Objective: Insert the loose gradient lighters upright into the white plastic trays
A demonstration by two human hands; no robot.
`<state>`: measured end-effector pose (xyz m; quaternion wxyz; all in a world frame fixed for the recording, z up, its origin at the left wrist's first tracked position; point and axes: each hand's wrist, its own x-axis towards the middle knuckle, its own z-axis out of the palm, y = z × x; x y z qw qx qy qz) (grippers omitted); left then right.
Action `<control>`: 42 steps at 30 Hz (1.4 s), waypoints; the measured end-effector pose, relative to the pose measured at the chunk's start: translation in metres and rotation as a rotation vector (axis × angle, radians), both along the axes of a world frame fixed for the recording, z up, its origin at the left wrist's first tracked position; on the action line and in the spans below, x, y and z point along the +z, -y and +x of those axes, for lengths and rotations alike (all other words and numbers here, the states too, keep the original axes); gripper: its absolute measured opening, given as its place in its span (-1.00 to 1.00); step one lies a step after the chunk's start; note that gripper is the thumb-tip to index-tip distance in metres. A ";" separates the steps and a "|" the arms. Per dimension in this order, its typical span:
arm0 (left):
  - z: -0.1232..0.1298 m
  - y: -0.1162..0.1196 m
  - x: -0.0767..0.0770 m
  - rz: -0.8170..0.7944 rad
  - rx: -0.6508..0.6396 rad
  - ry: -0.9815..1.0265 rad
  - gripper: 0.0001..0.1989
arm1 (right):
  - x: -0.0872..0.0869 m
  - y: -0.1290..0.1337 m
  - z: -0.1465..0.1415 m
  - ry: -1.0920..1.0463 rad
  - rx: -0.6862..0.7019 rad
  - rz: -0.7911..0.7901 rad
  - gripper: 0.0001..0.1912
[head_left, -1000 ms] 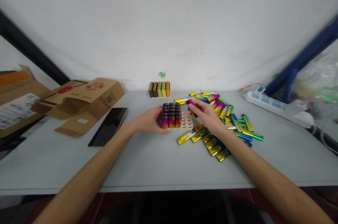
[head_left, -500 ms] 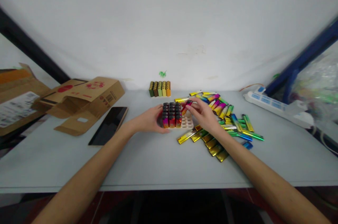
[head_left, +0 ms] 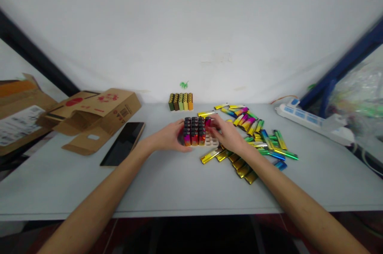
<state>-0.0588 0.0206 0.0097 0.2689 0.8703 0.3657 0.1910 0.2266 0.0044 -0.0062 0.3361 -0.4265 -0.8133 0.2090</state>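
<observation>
Upright lighters with black tops and pink-to-orange bodies [head_left: 194, 138] stand in rows in a white holder [head_left: 212, 140], whose right part shows bare holes. My left hand [head_left: 172, 136] is curved round the left side of this block, thumb at the front and fingers behind. At the block's back right, my right hand [head_left: 223, 128] pinches a pink lighter [head_left: 208, 121], now upright beside the rows. Loose shiny lighters in yellow, green, blue and pink [head_left: 263, 142] lie in a pile to the right, partly under my right forearm.
Behind, near the wall, stands a small block of green, brown and yellow lighters [head_left: 181, 102]. A dark tablet-like device [head_left: 124, 144] and opened cardboard boxes [head_left: 116, 106] lie on the left of the table [head_left: 167, 186]. A white power strip [head_left: 314, 122] is at the right.
My right hand has moved slightly left and down with the pink lighter, which has gone from tilted to upright against the rows. My left hand has stayed in place.
</observation>
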 end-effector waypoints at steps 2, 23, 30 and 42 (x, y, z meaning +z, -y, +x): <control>0.000 0.001 0.001 -0.001 0.001 0.000 -0.22 | -0.003 0.000 -0.002 0.052 -0.030 -0.007 -0.79; 0.000 0.004 0.006 -0.006 0.012 -0.043 -0.20 | 0.021 -0.029 0.141 0.623 -0.376 -0.040 -0.60; -0.001 0.002 0.003 0.010 0.004 -0.013 -0.15 | 0.026 -0.028 0.143 0.508 -0.313 -0.073 -0.82; -0.001 0.001 0.003 -0.019 0.012 -0.042 -0.18 | 0.039 -0.014 0.125 -0.249 -0.207 -0.140 -0.45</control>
